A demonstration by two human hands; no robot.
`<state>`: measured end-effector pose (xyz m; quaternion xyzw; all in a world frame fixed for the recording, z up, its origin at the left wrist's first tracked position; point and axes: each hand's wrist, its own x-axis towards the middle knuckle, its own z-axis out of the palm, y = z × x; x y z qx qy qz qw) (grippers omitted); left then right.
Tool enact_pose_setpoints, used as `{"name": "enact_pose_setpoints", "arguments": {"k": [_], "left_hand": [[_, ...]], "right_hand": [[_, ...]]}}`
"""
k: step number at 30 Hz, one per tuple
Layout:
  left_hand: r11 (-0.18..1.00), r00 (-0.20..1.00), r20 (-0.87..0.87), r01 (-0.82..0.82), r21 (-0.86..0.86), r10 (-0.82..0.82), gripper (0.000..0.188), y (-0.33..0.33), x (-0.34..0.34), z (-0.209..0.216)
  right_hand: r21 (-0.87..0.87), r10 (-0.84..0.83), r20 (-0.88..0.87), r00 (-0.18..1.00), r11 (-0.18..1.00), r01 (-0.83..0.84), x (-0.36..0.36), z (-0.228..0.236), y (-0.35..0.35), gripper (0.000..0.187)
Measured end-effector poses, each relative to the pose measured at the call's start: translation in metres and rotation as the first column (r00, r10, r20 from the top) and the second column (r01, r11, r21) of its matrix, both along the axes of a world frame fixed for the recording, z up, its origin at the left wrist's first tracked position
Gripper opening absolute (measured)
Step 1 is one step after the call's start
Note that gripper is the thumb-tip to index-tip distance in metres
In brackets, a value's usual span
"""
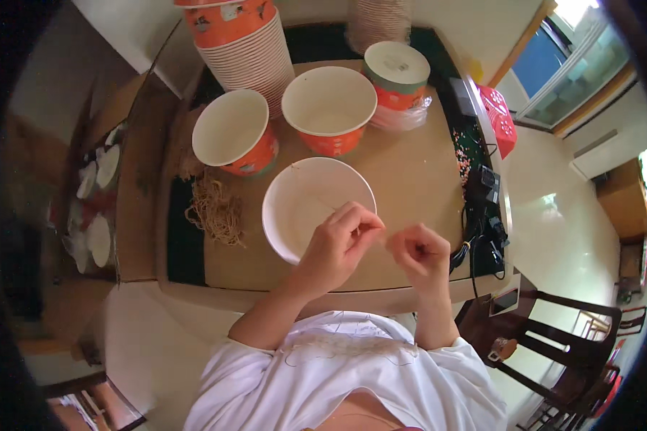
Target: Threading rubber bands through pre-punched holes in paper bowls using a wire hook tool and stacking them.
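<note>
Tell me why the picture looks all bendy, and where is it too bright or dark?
In the head view, the wide lens curves the table's edges and the corners go black; in the head view, a patch at upper right is washed-out white and the floor shines; in the head view, the left side is dim.

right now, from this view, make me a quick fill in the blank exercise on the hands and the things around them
1. From the tangled strands, the white bowl lies to the ____.
2. Of the left hand and the right hand, the one over the bowl is the ____.
3. The rightmost bucket shows its green band at the ____.
4. The shirt is ____ in colour.

Missing words: right; left; top; white.
</note>
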<state>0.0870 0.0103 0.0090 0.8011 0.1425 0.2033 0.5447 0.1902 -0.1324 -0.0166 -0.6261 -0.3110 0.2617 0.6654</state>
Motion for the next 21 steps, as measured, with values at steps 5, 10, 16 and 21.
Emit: {"name": "enact_pose_setpoints", "arguments": {"k": [5,10,16,21], "left_hand": [[0.921,0.994,0.061,0.058,0.385,-0.088,0.021,0.007,-0.002,-0.005],[0.908,0.955,-0.232,0.255,0.332,-0.183,0.034,0.021,-0.028,-0.003],[0.747,0.898,-0.322,0.431,0.506,-0.3,0.04,0.047,-0.061,0.006],[0.916,0.954,-0.283,0.202,0.346,-0.103,0.025,0.033,-0.057,0.017]], "right_hand": [[0.214,0.557,-0.048,0.829,0.817,-0.536,-0.001,0.018,-0.018,0.005],[0.341,0.631,0.049,0.774,0.718,-0.607,-0.021,-0.005,-0.001,0.005],[0.244,0.765,-0.046,0.643,0.632,-0.735,-0.032,-0.009,-0.002,0.002],[0.255,0.397,-0.282,0.873,0.908,-0.331,-0.042,-0.021,0.002,0.005]]}}
